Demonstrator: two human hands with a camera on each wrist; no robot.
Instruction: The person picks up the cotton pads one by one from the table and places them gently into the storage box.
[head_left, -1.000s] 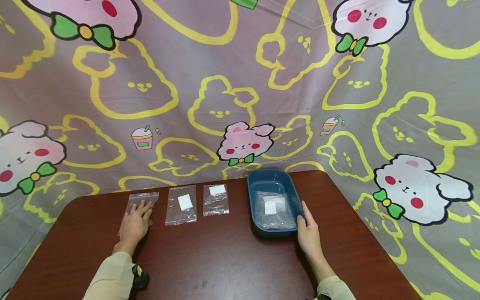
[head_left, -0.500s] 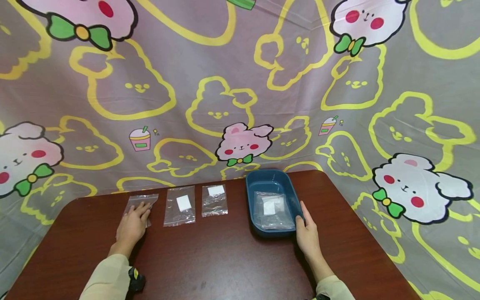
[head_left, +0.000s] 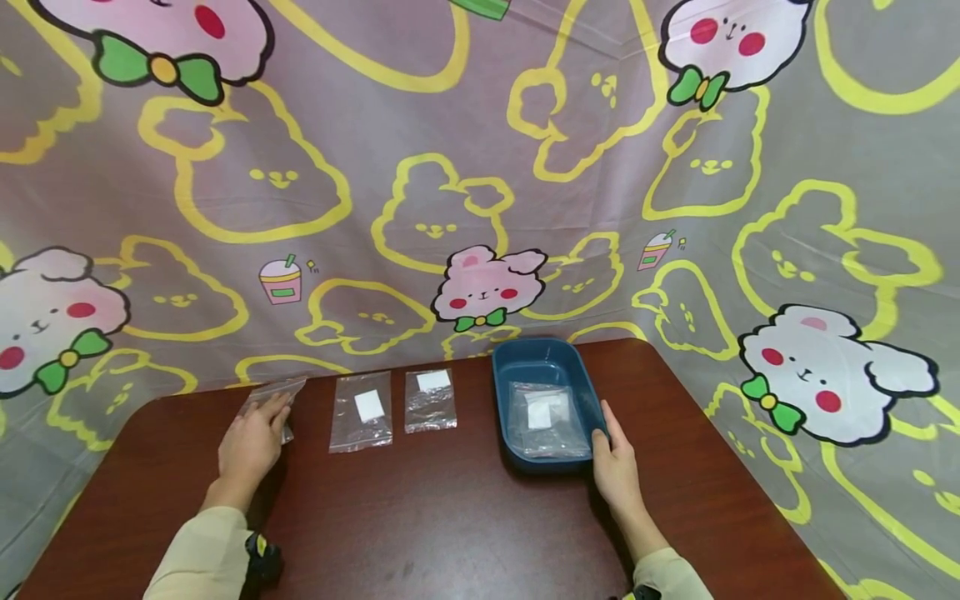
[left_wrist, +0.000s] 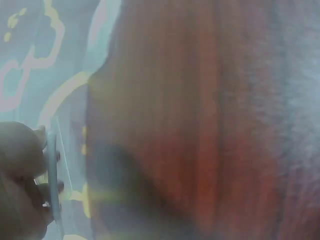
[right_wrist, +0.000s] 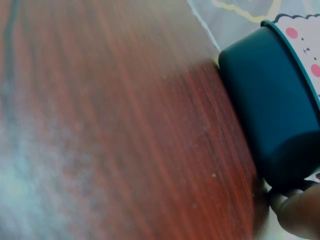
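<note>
My left hand [head_left: 250,443], well to the left of the tub [head_left: 546,362], pinches a clear bag [head_left: 283,387] between thumb and fingers; the bag is tilted, and I cannot tell whether it is wholly off the table [head_left: 420,517]. My right hand [head_left: 618,479] grips the tub at its right front corner. Inside the tub lie more bags [head_left: 558,432], a white slip [head_left: 538,415] showing. Left of the tub, near it, lies a flat bag [head_left: 431,410] with its own slip; farther left, before my left hand, lies another like it [head_left: 348,427]. I judge that the film (it looks thin and slippery) wants a firm pinch at one edge, thumb against several fingertips, without crumpling, and a light, steady hold on the tub. As for labels, I can read no brand or writing on the slips, and the cloth [head_left: 352,225] behind the tub carries cartoon animals [head_left: 491,292] and cups [head_left: 281,283] but no legible words.
</note>
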